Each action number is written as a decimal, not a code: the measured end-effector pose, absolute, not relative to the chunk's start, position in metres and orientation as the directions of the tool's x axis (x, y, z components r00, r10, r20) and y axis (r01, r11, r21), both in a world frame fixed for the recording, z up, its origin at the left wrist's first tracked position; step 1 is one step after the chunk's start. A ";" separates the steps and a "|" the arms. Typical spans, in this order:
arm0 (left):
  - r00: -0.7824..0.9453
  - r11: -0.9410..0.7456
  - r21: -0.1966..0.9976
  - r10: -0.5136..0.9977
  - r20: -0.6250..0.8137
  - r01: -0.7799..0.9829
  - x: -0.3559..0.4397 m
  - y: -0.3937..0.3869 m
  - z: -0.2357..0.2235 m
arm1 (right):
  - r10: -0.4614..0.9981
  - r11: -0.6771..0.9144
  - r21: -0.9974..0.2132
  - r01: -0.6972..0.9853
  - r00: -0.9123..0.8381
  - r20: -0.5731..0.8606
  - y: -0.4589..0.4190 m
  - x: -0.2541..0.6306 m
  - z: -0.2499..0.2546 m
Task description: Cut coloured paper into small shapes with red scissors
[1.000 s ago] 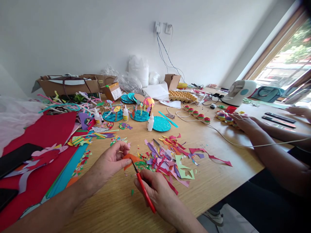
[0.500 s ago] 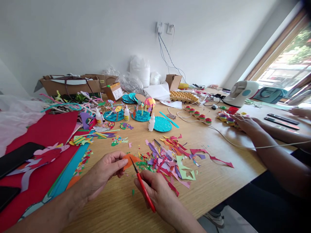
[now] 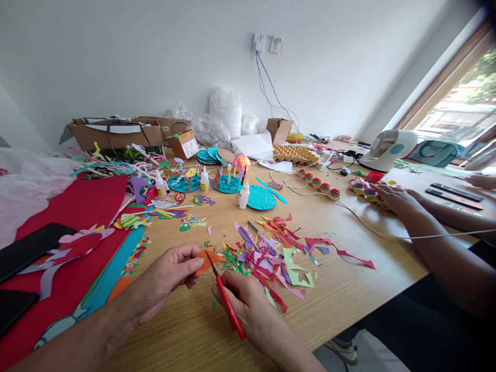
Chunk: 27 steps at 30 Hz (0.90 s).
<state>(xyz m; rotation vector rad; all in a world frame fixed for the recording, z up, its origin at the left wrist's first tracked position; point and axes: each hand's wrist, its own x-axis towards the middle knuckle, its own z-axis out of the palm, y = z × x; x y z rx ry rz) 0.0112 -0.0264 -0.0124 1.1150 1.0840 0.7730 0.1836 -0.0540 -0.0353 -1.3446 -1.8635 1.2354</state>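
Head camera: our left hand [image 3: 166, 274] pinches orange paper [image 3: 205, 264] between its fingers, while our right hand [image 3: 253, 305] keeps its fingers wrapped around red scissors [image 3: 229, 305], blades at the paper, above the table [image 3: 174, 336], near colorful scraps [image 3: 267, 262].

Left hand [image 3: 180, 266], left of lower centre in the frame: bare, rounded knuckles, narrowing to a bare wrist; left forearm [image 3: 96, 323] uncovered down to the lower left corner, broadening toward the frame edge. Right hand [image 3: 246, 297], lower centre: likewise bare, back broad, wrist bare; right forearm [image 3: 289, 343] uncovered as far as the bottom edge. Nail detail too small to tell.
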 end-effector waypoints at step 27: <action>0.317 0.356 0.934 0.883 -0.346 0.029 0.006 -0.030 -0.021 | 0.920 0.060 -0.833 0.551 -0.353 -0.167 -0.051 0.181 -0.043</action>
